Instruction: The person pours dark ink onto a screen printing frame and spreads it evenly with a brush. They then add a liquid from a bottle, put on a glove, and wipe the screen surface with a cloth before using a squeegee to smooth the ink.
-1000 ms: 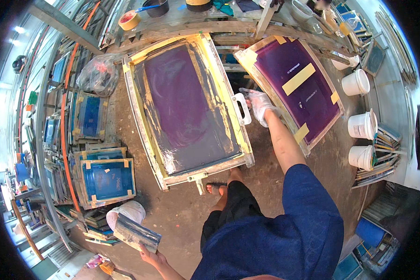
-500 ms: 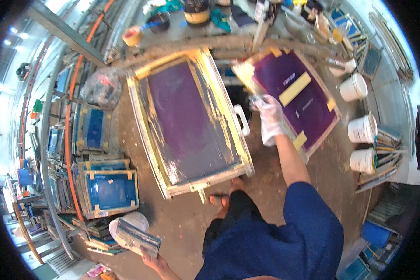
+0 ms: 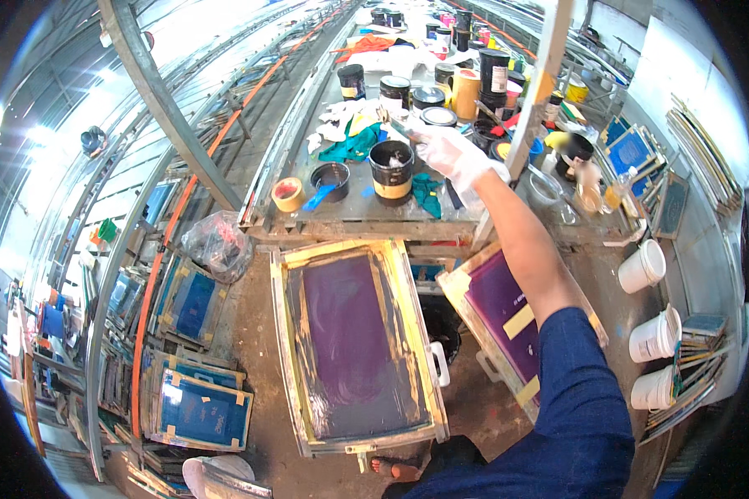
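My right hand (image 3: 462,160), in a white glove, is stretched over the worktable with its fingers closed round a thin, flat grey tool (image 3: 401,126). Its exact kind does not show. Just below the tool stands an open black tub with a tan band (image 3: 392,190), and lidded tins lie beyond. My left hand is out of sight; at the lower edge part of a wide squeegee (image 3: 229,482) rests against a pale bucket (image 3: 208,470). In front of me a screen-printing frame (image 3: 429,416) with yellow-taped edges holds a wet purple-grey mesh.
A second purple screen (image 3: 499,303) leans under my right arm. The worktable (image 3: 266,223) carries rags, a black bowl (image 3: 331,179) and many ink tins. Blue screens (image 3: 204,407) stack at the left; white buckets (image 3: 642,266) line the right. A metal post (image 3: 541,83) rises near my hand.
The view has tilted up toward the worktable. My right hand has moved from beside the purple screen to above the table. My left hand, earlier on the squeegee, has left the picture.
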`<state>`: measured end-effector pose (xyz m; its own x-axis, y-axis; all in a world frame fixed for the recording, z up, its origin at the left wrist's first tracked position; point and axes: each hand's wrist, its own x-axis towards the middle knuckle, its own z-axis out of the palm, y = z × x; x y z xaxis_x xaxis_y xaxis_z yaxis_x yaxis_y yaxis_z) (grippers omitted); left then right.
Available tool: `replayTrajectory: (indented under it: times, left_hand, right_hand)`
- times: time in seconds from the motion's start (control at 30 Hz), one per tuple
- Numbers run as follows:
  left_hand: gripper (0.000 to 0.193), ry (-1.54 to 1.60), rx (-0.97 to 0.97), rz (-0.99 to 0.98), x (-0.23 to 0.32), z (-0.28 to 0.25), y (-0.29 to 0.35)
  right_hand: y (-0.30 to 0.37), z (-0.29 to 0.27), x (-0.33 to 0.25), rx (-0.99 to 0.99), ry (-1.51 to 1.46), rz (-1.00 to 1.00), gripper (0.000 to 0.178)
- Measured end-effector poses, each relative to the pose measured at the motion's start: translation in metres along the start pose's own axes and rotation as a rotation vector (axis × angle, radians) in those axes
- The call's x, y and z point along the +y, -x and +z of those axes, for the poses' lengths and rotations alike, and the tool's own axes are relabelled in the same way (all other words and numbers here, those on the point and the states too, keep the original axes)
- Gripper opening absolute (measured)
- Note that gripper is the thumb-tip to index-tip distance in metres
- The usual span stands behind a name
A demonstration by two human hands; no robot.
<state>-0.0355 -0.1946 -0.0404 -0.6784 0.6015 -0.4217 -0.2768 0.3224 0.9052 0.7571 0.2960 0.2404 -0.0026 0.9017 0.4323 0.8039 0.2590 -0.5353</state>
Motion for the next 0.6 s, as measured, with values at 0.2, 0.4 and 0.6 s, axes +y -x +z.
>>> replayTrajectory:
  times: [0.2,0.4,0.6]
  left_hand:
    - [0.056,0.075,0.079,-0.048,-0.032,-0.014,0.007]
    - [0.052,-0.037,0.218,-0.17,0.001,0.014,0.06]
    - [0.047,-0.049,0.256,-0.273,0.031,0.044,0.103]
  right_hand:
    - [-0.122,0.044,0.068,-0.578,0.716,0.071,0.031]
    - [-0.129,0.066,0.049,-0.67,0.688,0.344,0.033]
    - [-0.116,0.047,0.012,-0.581,0.772,0.187,0.029]
